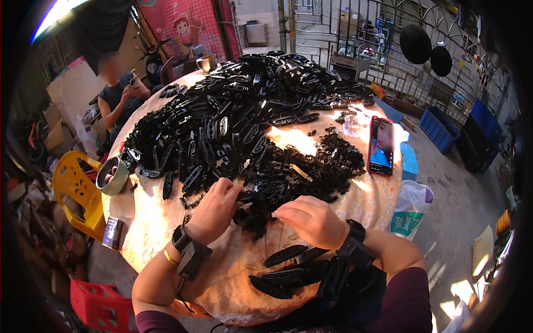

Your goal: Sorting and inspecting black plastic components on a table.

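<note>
My left hand (215,212) is at the near edge of the small black parts, fingertips pressed together; what they hold, if anything, is hidden. Across a short gap, my right hand (313,221) pinches a tiny pale piece (274,215) between thumb and fingers. Small black plastic parts (338,161) lie heaped just beyond both hands. Behind them spreads a large mound of long, oval-ended black plastic parts (205,141). Several more long black pieces (286,276) lie on my side of the table, below my right hand. A thin tan strip (301,172) rests on the small parts.
A phone (381,147) playing video stands at the table's right. A bowl (111,176) and small box (112,233) sit on its left edge, a metal cup (207,63) at the back. A yellow chair (75,186), red stool (100,305) and a seated person (119,94) are leftward.
</note>
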{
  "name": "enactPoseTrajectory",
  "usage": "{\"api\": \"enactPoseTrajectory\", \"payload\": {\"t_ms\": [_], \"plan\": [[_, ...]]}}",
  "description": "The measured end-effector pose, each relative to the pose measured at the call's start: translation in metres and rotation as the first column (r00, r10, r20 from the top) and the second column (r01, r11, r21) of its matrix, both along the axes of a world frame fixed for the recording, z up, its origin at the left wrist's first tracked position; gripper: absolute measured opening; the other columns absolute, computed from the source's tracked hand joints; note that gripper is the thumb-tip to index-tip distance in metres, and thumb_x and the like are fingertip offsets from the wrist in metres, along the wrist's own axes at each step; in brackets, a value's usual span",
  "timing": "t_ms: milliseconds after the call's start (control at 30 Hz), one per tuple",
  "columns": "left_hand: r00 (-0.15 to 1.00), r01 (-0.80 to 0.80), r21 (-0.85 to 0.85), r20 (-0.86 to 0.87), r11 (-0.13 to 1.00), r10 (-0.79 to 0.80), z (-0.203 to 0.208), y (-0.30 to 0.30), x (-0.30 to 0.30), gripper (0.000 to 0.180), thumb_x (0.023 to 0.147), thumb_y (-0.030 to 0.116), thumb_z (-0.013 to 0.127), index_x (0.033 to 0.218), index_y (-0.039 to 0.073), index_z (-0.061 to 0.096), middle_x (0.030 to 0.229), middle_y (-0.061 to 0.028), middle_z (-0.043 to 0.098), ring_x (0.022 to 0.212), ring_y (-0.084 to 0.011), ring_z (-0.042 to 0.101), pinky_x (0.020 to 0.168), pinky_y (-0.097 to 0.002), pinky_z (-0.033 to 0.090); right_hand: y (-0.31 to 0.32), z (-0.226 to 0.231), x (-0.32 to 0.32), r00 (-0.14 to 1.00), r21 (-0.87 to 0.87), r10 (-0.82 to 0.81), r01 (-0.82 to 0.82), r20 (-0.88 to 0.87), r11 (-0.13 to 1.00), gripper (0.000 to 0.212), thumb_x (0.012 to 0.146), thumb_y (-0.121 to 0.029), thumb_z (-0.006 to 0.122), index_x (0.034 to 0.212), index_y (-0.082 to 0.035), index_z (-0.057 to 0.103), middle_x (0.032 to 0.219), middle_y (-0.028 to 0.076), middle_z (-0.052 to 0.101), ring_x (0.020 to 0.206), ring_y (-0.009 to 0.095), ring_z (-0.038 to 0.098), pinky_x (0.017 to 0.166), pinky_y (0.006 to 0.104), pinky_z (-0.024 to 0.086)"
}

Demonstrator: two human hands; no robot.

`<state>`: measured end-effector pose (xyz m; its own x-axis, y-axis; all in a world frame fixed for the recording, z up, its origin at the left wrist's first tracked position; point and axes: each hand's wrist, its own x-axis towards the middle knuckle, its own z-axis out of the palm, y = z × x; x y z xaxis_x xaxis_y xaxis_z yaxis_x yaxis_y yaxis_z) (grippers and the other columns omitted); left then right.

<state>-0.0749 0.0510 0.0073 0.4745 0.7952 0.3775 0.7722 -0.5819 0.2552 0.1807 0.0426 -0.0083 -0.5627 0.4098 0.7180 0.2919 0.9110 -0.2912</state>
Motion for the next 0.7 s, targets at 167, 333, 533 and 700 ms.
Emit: {"api": "enactPoseTrajectory", "payload": {"t_ms": [167,333,533,700], "plan": [[1.000,0.002,0.098,-0.018,0.995,0.000,0.009,-0.008,0.008,0.031,0.082,0.003,0.066,0.112,0.003,0.058,0.100,-0.0127,0.052,0.097,-0.0333,0.053,0.082,-0.0393,0.046,0.001,0.002,0.003,0.998,0.058,-0.057,0.058,-0.013,0.997,0.026,0.076,-0.002,0.068,0.102,-0.004,0.065,0.096,0.007,0.066,0.083,0.024,0.063,0.074,0.0356,0.051],[0.992,-0.093,-0.002,-0.081,0.996,0.092,0.003,-0.015,0.005,0.031,0.082,0.003,0.066,0.112,0.004,0.059,0.095,-0.0128,0.055,0.097,-0.0334,0.052,0.080,-0.0392,0.046,-0.001,0.005,-0.001,0.995,0.072,-0.076,0.080,-0.059,0.994,0.026,0.075,-0.003,0.069,0.101,-0.005,0.066,0.095,0.005,0.067,0.082,0.023,0.063,0.073,0.0341,0.051],[0.976,-0.164,-0.017,0.144,0.986,0.165,0.019,-0.023,0.014,0.032,0.081,0.005,0.068,0.112,0.005,0.060,0.097,-0.0144,0.060,0.082,-0.0313,0.061,0.073,-0.0400,0.050,0.000,0.007,-0.003,0.984,0.010,-0.061,0.063,-0.167,0.998,0.019,0.079,-0.002,0.070,0.097,-0.005,0.066,0.093,0.007,0.069,0.078,0.025,0.065,0.070,0.0344,0.053],[0.947,0.148,-0.320,0.319,0.936,-0.041,0.015,-0.036,0.030,0.039,0.083,0.017,0.073,0.117,0.003,0.059,0.104,-0.0146,0.063,0.090,-0.0281,0.063,0.079,-0.0342,0.051,-0.001,0.012,-0.004,0.966,-0.025,0.008,-0.015,-0.258,1.000,0.020,0.077,0.000,0.073,0.095,-0.005,0.065,0.092,0.009,0.070,0.077,0.026,0.066,0.067,0.0335,0.054]]}}
